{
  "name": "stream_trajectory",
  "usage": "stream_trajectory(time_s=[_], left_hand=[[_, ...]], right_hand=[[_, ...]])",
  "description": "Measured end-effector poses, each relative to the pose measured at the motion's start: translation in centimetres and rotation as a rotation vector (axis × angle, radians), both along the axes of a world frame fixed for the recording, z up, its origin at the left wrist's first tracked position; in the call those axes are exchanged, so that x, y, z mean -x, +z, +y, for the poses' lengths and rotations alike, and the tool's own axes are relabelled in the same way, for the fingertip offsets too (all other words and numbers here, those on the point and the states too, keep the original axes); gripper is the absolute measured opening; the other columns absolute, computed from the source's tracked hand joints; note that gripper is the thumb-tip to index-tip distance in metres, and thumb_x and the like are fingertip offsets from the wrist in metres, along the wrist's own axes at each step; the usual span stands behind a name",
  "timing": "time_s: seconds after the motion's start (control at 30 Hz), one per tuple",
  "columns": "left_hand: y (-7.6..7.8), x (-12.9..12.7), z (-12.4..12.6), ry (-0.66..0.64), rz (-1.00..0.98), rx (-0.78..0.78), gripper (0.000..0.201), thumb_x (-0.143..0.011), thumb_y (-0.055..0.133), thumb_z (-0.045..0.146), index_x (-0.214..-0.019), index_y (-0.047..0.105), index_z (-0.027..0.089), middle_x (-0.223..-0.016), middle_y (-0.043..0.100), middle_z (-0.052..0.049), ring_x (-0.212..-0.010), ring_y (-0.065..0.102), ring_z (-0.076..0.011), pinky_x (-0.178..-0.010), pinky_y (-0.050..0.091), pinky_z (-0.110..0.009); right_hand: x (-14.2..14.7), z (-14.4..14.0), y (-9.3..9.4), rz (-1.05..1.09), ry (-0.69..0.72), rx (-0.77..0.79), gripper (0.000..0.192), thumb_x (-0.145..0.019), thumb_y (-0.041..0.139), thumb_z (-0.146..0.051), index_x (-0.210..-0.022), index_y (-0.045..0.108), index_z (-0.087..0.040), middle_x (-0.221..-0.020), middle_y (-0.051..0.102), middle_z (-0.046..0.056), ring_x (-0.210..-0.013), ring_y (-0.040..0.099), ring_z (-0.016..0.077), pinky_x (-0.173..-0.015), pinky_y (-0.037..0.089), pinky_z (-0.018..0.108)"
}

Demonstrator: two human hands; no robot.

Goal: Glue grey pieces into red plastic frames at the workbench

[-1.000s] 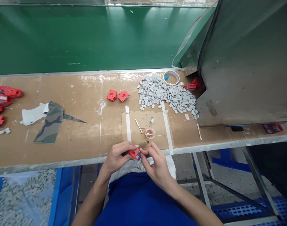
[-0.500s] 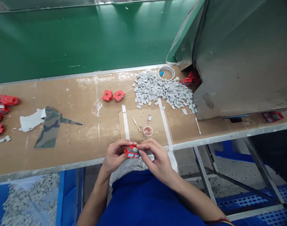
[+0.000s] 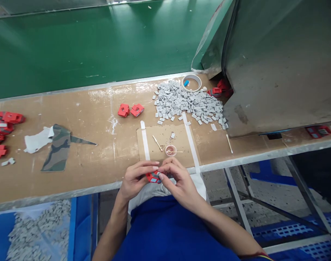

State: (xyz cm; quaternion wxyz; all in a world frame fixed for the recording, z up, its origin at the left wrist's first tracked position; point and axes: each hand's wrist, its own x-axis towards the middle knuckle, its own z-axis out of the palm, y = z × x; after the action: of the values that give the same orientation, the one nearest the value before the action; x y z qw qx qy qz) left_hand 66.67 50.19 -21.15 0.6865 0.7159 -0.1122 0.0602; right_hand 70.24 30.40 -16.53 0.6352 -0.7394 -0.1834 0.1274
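Hands first, as I see them from the head camera: my left hand (image 3: 134,178) and my right hand (image 3: 178,181) meet just below the near edge of the workbench (image 3: 81,145), above my lap. Between them sits a small red plastic part (image 3: 153,177) with pale grey inserts showing on its face. The left fingers curl over it from above and the left, clamped on its body. The right thumb and forefinger are pinched together against its right edge; I cannot tell whether they hold a separate small piece there.

On the bench just beyond my hands lies a cardboard pad (image 3: 165,139) taped down with two white strips. On it stand a small round dish (image 3: 171,150) with a thin stick across it and a wooden stick (image 3: 157,143) beside it. Farther back a heap of small grey blocks (image 3: 187,103) spreads out, with a roll of tape (image 3: 192,83) at its far edge. Two more red parts (image 3: 130,110) lie near each other to the left of the heap. A camouflage cloth scrap (image 3: 58,146) and a white scrap (image 3: 36,139) lie well to the left, with a cluster of red parts (image 3: 2,128) at the left margin. A grey metal housing (image 3: 279,65) fills the right.
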Motion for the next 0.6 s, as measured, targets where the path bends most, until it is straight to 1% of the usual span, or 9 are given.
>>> stream_trajectory(time_s=[0.03, 0.1, 0.17, 0.2, 0.3, 0.37, 0.43, 0.53, 0.6], left_hand=[[0.0, 0.0, 0.0, 0.003, 0.022, -0.001, 0.025, -0.095, 0.075, 0.022, -0.12, 0.08, 0.026, -0.122, 0.081, -0.013, -0.11, 0.079, -0.0232, -0.093, 0.065, -0.033], [-0.2, 0.0, 0.0, 0.0, 0.097, 0.027, 0.039, -0.091, 0.08, 0.026, -0.13, 0.075, 0.025, -0.125, 0.08, -0.015, -0.111, 0.079, -0.0251, -0.09, 0.066, -0.033], [-0.4, 0.1, -0.1, -0.022, 0.154, 0.046, 0.053, -0.085, 0.086, 0.031, -0.135, 0.072, 0.024, -0.126, 0.079, -0.016, -0.111, 0.078, -0.0267, -0.09, 0.066, -0.033], [-0.4, 0.1, -0.1, -0.032, 0.164, 0.047, 0.054, -0.084, 0.088, 0.031, -0.135, 0.072, 0.023, -0.126, 0.079, -0.016, -0.112, 0.078, -0.0271, -0.092, 0.066, -0.033], [-0.3, 0.2, -0.3, -0.007, 0.149, 0.075, 0.041, -0.088, 0.084, 0.027, -0.127, 0.074, 0.023, -0.128, 0.078, -0.014, -0.119, 0.075, -0.0256, -0.099, 0.063, -0.033], [0.0, 0.3, -0.3, 0.007, 0.134, 0.135, 0.034, -0.091, 0.08, 0.022, -0.124, 0.072, 0.023, -0.13, 0.076, -0.014, -0.12, 0.074, -0.0239, -0.097, 0.063, -0.032], [0.3, 0.3, -0.4, -0.003, 0.117, 0.168, 0.024, -0.093, 0.077, 0.02, -0.116, 0.071, 0.022, -0.131, 0.074, -0.014, -0.12, 0.074, -0.0236, -0.093, 0.063, -0.031], [0.8, 0.4, -0.6, -0.006, 0.088, 0.184, 0.011, -0.096, 0.074, 0.023, -0.105, 0.07, 0.02, -0.128, 0.073, -0.014, -0.119, 0.073, -0.0243, -0.089, 0.064, -0.031], [1.1, 0.6, -0.9, 0.019, 0.068, 0.209, 0.008, -0.097, 0.072, 0.026, -0.102, 0.069, 0.021, -0.125, 0.074, -0.013, -0.118, 0.073, -0.024, -0.09, 0.063, -0.032]], right_hand=[[0.0, 0.0, -0.1, 0.018, -0.008, -0.007, 0.009, -0.1, 0.062, -0.018, -0.097, 0.07, -0.02, -0.093, 0.06, 0.004, -0.079, 0.062, 0.015, -0.067, 0.055, 0.026], [0.0, 0.0, -0.4, -0.002, -0.056, -0.016, 0.009, -0.099, 0.062, -0.017, -0.094, 0.068, -0.021, -0.093, 0.059, 0.003, -0.08, 0.062, 0.0151, -0.067, 0.054, 0.025], [0.2, 0.1, -0.6, -0.081, -0.101, -0.009, 0.011, -0.098, 0.061, -0.013, -0.093, 0.066, -0.022, -0.094, 0.059, 0.003, -0.083, 0.062, 0.0154, -0.07, 0.055, 0.026], [0.3, 0.2, -0.7, -0.125, -0.11, 0.001, 0.012, -0.098, 0.06, -0.012, -0.094, 0.066, -0.022, -0.095, 0.059, 0.003, -0.084, 0.063, 0.0157, -0.072, 0.055, 0.027], [0.6, 0.6, -0.9, -0.222, -0.113, 0.035, 0.016, -0.099, 0.059, -0.01, -0.104, 0.065, -0.023, -0.099, 0.061, 0.004, -0.09, 0.065, 0.0177, -0.077, 0.058, 0.03], [0.8, 0.8, -1.0, -0.242, -0.128, 0.047, 0.019, -0.098, 0.061, -0.011, -0.112, 0.064, -0.024, -0.105, 0.062, 0.006, -0.094, 0.067, 0.0195, -0.079, 0.06, 0.032], [1.1, 0.9, -1.3, -0.236, -0.118, 0.058, 0.023, -0.098, 0.062, -0.014, -0.119, 0.062, -0.024, -0.111, 0.062, 0.008, -0.098, 0.068, 0.0209, -0.08, 0.062, 0.034], [1.3, 0.9, -1.5, -0.228, -0.072, 0.063, 0.029, -0.099, 0.064, -0.016, -0.126, 0.059, -0.025, -0.117, 0.062, 0.01, -0.101, 0.069, 0.0211, -0.08, 0.064, 0.033], [1.4, 0.9, -1.4, -0.241, -0.053, 0.064, 0.033, -0.099, 0.063, -0.016, -0.131, 0.057, -0.025, -0.118, 0.062, 0.01, -0.102, 0.069, 0.0213, -0.08, 0.065, 0.033]])
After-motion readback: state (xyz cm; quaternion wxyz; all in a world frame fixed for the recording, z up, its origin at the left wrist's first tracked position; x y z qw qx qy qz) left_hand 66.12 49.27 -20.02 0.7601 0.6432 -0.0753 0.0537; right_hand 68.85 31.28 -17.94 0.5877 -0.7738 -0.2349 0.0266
